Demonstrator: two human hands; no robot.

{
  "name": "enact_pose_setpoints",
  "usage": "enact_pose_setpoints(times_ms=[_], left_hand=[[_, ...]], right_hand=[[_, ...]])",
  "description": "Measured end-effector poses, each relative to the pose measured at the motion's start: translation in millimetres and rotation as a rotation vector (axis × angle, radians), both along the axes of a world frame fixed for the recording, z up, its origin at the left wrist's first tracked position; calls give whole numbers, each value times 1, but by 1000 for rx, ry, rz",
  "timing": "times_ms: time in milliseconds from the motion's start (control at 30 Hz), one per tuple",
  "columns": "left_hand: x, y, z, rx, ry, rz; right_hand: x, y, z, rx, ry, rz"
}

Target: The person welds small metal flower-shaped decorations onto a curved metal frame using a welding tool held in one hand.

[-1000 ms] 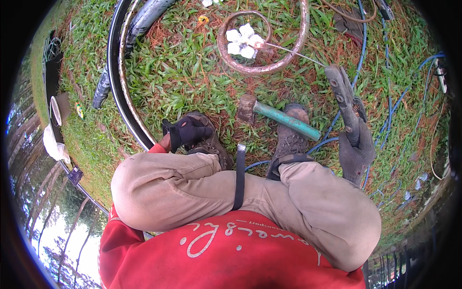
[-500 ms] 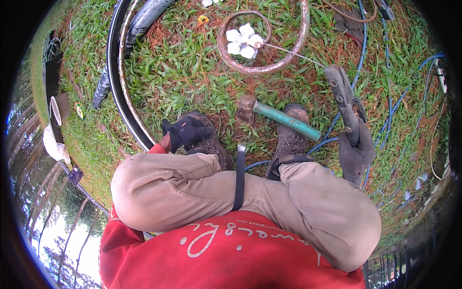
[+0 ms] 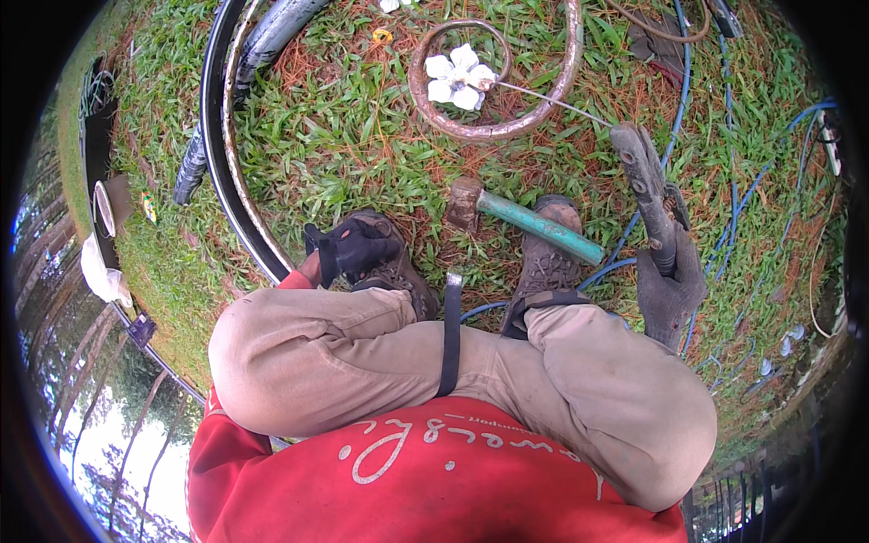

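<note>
On the grass (image 3: 348, 167) lay a brown metal scroll (image 3: 489, 131). Nearer and right, the rod holder (image 3: 644, 185) pointed away, its long axis leaning left, the right hand (image 3: 672, 297) wrapped around it. Whether the curled left hand (image 3: 359, 250) pinched anything, I couldn't tell. Toward a white flower (image 3: 454, 71) slanted the thin rod (image 3: 561, 102).

Grassy ground (image 3: 353, 149), brown needles (image 3: 306, 65), 1 green-handled hammer (image 3: 529, 222), rusty curled bar (image 3: 493, 132), blue cables (image 3: 685, 68)

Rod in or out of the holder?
In: the rod extends from the tip of the holder, which is in the right hand.
</note>
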State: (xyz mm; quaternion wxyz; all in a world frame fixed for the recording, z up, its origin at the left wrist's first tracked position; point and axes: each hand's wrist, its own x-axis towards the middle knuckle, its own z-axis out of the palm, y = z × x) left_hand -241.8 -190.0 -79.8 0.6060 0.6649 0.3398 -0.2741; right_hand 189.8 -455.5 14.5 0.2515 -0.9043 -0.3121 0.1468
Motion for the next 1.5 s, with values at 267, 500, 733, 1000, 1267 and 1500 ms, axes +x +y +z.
enact_pose_setpoints(times_ms=[267, 500, 733, 1000, 1267, 1500], left_hand=[[-4, 1, -6, -27, 241, 15], [-46, -9, -49, 409, -366, -438], [-14, 7, -16, -120, 147, -11], [-2, 19, 25, -224, 190, 136], [7, 34, 39, -230, 220, 197], [11, 30, 38, -248, 174, 218]], right_hand=[[-5, 17, 7, -14, 145, -128], [7, 10, -5, 201, 508, -397], [33, -5, -11, 504, 779, -720], [67, -51, -35, 457, 864, -754], [104, -85, -65, 422, 956, -715], [151, -146, -59, -111, 508, -531]])
